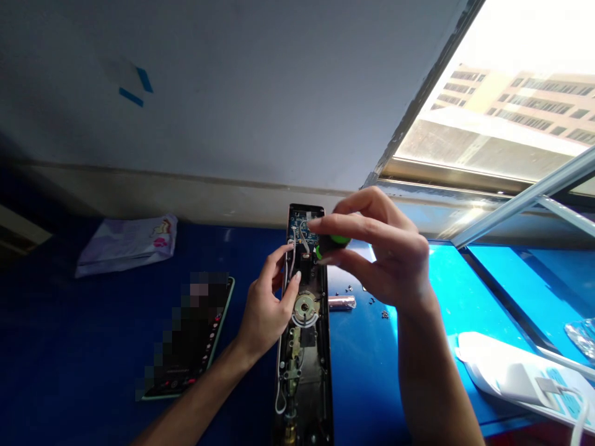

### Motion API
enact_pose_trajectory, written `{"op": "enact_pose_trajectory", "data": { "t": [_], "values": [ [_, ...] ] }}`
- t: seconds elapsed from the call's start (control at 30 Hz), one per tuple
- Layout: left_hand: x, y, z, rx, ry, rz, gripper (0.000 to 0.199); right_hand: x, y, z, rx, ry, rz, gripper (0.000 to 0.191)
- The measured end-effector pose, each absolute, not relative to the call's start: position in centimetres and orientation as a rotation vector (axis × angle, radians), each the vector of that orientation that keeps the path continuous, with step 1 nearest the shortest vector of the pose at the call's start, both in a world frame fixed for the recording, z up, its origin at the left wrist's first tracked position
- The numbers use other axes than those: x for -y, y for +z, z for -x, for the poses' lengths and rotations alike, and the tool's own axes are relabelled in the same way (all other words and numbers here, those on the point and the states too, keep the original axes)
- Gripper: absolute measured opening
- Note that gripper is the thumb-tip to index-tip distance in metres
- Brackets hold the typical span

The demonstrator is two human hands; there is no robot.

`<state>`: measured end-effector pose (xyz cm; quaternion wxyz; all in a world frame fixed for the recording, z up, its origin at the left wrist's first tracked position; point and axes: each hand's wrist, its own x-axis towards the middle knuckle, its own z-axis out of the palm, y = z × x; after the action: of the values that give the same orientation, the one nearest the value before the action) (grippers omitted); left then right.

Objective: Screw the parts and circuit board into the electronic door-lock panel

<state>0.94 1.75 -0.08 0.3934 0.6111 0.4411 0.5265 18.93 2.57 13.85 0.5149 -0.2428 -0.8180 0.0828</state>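
A long black electronic door lock panel (304,353), its inside exposed, lies on the blue table. At its far end is a circuit board (301,230) with white wires; a round metal disc (305,308) sits near the middle. My left hand (264,310) grips the panel's left edge, index finger by the wires and thumb over the inside. Above the board, my right hand (388,248) pinches a screwdriver (338,240) by its black and green handle. Its shaft and tip are hidden from me.
Small screws (385,314) and a pinkish cylinder (341,302) lie right of the panel. A phone (195,341) and a lilac packet (127,243) are on the left. A white power strip (506,365) with a plugged charger is at right, below the window (506,118).
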Motion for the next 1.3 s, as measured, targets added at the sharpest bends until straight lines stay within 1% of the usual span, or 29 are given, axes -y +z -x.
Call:
{"op": "enact_pose_trajectory", "data": {
  "t": [0.1,0.13,0.27,0.37,0.43,0.5,0.63,0.7,0.83,0.87,0.97,1.03,1.07,1.13,1.2,1.3],
  "values": [
    [-1.8,0.0,-1.0,-1.117,1.335,-1.552,0.049,-2.4,14.1,-18.9,2.091,0.334,0.548,0.047],
    [-1.8,0.0,-1.0,-1.111,1.334,-1.553,0.049,-2.4,14.1,-18.9,2.098,0.322,0.516,0.049],
    [-1.8,-0.1,-0.9,-1.108,1.335,-1.567,0.05,-2.6,13.7,-18.6,1.992,0.164,0.481,0.038],
    [-1.8,-0.3,-0.9,-1.121,1.337,-1.574,0.049,-2.4,13.7,-18.5,2.014,0.207,0.566,0.034],
    [-1.8,-0.3,-0.9,-1.115,1.338,-1.569,0.048,-2.2,13.9,-18.5,2.095,0.317,0.568,0.042],
    [-1.9,-0.2,-0.9,-1.1,1.337,-1.563,0.048,-2.1,14.0,-18.5,2.129,0.346,0.512,0.047],
    [-1.8,0.0,-1.0,-1.09,1.332,-1.549,0.05,-2.2,13.8,-18.5,1.979,0.123,0.512,0.037],
    [-1.8,0.0,-1.0,-1.107,1.333,-1.55,0.05,-2.2,13.8,-18.7,1.97,0.121,0.573,0.035],
    [-1.8,0.0,-1.0,-1.113,1.337,-1.547,0.048,-2.0,13.9,-19.3,2.103,0.305,0.588,0.053],
    [-1.8,0.1,-1.0,-1.107,1.336,-1.543,0.048,-2.0,13.9,-19.4,2.104,0.288,0.576,0.053],
    [-1.7,0.0,-1.0,-1.087,1.328,-1.523,0.049,-2.2,13.7,-19.6,2.01,0.126,0.581,0.043],
    [-1.7,0.0,-1.0,-1.09,1.321,-1.516,0.05,-2.3,13.7,-19.5,1.975,0.11,0.622,0.039],
    [-1.7,-0.1,-1.0,-1.095,1.32,-1.517,0.05,-2.3,13.7,-19.5,1.983,0.155,0.651,0.039],
    [-1.8,-0.2,-1.0,-1.103,1.32,-1.52,0.049,-2.1,13.8,-19.5,2.022,0.272,0.669,0.046],
    [-1.8,-0.2,-0.9,-1.099,1.319,-1.522,0.05,-2.1,13.8,-19.5,2.046,0.311,0.631,0.052],
    [-1.7,-0.1,-0.9,-1.092,1.318,-1.523,0.051,-2.3,13.7,-19.6,1.981,0.14,0.601,0.042]
  ]
}}
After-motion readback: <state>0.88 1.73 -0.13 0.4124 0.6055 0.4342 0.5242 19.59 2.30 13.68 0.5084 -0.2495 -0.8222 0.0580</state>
